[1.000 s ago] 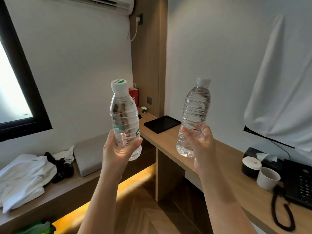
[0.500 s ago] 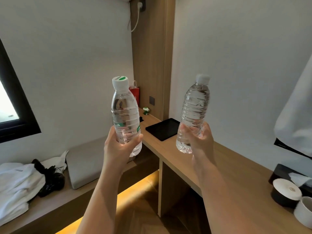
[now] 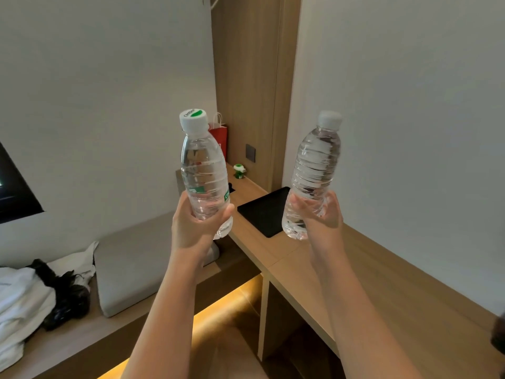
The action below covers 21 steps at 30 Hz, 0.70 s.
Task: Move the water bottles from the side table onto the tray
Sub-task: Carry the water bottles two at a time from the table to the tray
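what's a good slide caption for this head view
Each hand, left hand and right hand, holds a clear plastic water bottle above the flat black tray.

Two bare forearms, no sleeves, left hand, right hand, no rings

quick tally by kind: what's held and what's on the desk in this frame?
Water bottles, held: 2, one in the left hand with a green-marked cap, one in the right hand with a plain cap
Black tray: 1
Red paper bag: 1
Small green and white item: 1
Total: 5
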### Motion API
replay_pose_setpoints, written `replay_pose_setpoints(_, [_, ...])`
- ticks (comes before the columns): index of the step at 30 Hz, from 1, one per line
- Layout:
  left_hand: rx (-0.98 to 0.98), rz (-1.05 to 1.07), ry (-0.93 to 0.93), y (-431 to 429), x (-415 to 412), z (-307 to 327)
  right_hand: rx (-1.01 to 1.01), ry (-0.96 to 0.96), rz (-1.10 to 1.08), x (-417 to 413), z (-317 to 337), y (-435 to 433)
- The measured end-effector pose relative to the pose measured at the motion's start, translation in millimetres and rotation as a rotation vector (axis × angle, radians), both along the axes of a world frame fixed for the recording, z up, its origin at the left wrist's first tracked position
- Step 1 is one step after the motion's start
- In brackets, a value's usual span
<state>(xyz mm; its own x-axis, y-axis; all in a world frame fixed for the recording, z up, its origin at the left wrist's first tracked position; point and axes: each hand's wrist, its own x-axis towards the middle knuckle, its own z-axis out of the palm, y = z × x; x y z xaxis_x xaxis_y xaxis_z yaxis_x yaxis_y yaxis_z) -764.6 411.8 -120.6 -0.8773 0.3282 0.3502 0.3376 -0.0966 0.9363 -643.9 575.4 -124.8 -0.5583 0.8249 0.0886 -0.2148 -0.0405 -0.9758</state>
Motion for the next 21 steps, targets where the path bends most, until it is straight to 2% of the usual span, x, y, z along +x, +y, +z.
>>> replay_pose_setpoints(4, [-0.030, -0.030, -0.039, 30.3, -44.0, -10.1, -0.046, 0.001, -0.026, -39.3, -10.1, 24.8])
replay_pose_setpoints(12, [-0.052, -0.209, -0.115, 99.1, -170.9, -21.6, 0.005, 0.030, -0.173, -143.3, -20.4, 70.0])
replay_pose_setpoints(18, [-0.146, -0.382, -0.042, 146.2, -249.8, -31.8, -0.001, 0.029, -0.357, -206.8, -45.4, 93.2])
replay_pose_setpoints(21, [-0.205, -0.429, -0.060, 170.1, -272.9, -50.3, 0.013, -0.034, -0.408, -223.8, -61.4, 104.7])
